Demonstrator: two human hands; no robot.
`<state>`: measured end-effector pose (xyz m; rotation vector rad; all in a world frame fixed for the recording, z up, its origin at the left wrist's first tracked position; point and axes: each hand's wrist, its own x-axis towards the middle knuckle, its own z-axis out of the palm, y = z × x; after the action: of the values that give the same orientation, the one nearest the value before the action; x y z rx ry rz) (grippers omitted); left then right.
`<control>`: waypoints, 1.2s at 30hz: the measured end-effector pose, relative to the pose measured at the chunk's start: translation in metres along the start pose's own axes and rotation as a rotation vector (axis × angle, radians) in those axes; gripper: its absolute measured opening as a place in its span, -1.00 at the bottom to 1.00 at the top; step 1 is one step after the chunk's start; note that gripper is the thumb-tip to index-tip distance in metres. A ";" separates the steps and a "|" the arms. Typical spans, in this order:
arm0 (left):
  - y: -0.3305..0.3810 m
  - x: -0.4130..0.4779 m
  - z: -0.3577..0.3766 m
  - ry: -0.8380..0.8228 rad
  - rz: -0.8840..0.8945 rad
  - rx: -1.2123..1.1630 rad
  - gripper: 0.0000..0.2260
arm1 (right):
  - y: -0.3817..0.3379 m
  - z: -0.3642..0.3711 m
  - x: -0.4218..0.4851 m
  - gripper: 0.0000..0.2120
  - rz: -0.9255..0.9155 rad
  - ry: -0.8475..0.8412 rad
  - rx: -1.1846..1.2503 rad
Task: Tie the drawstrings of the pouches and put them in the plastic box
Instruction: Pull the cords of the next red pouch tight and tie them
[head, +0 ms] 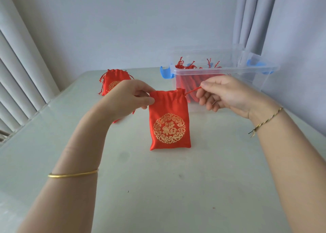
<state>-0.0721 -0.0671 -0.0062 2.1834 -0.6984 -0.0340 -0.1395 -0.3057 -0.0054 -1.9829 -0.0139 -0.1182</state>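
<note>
A red satin pouch (169, 123) with a gold round emblem hangs upright over the table, its bottom edge near the surface. My left hand (130, 97) pinches the pouch's top left corner. My right hand (222, 95) pinches the red drawstring (192, 91) that runs out taut from the pouch's top right. The pouch's mouth is gathered. A clear plastic box (224, 70) with blue latches stands behind at the right and holds several red pouches. A small stack of red pouches (114, 82) lies at the back left, partly hidden by my left hand.
The pale glossy table (158, 188) fills the foreground. A wall and grey curtains stand behind the table. A window blind runs along the left edge. The box's open rim faces up behind my right hand.
</note>
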 end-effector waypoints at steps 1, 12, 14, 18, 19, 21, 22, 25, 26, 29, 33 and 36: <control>-0.001 0.000 -0.001 0.004 -0.003 -0.001 -0.84 | 0.000 0.000 0.001 -0.70 0.002 0.020 0.002; -0.015 0.004 -0.008 0.180 -0.040 0.048 -0.87 | 0.009 -0.002 0.007 -0.71 0.045 0.246 -0.069; -0.015 0.004 -0.008 0.220 -0.047 0.082 -0.90 | 0.010 -0.003 0.007 -0.71 0.048 0.274 -0.069; -0.013 0.003 -0.007 0.296 -0.062 0.148 -0.94 | 0.009 -0.002 0.009 -0.69 0.075 0.310 0.046; -0.013 0.003 -0.006 0.318 -0.068 0.158 -0.95 | 0.010 -0.001 0.009 -0.69 0.095 0.317 0.103; -0.013 0.003 -0.007 0.355 -0.082 0.184 -0.94 | 0.010 0.001 0.011 -0.67 0.149 0.325 0.237; -0.013 0.003 -0.007 0.363 -0.086 0.199 -0.92 | 0.010 0.003 0.012 -0.67 0.181 0.321 0.315; -0.011 0.004 -0.009 0.349 -0.086 0.164 -0.80 | 0.010 0.010 0.015 -0.70 0.279 0.307 0.616; -0.011 0.004 -0.009 0.344 -0.094 0.117 -0.76 | 0.011 0.013 0.016 -0.71 0.301 0.315 0.723; -0.009 0.004 -0.009 0.374 -0.210 -0.207 -0.69 | 0.013 0.021 0.018 -0.72 0.330 0.388 0.983; -0.010 0.009 -0.013 0.351 -0.440 -1.141 -0.66 | 0.015 0.021 0.019 -0.69 0.346 0.528 1.122; -0.007 0.011 -0.012 0.342 -0.476 -1.404 -0.65 | 0.015 0.019 0.020 -0.69 0.321 0.594 1.123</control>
<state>-0.0566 -0.0603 -0.0014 0.8897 0.1213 -0.2923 -0.1172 -0.2954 -0.0247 -0.7616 0.5103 -0.3875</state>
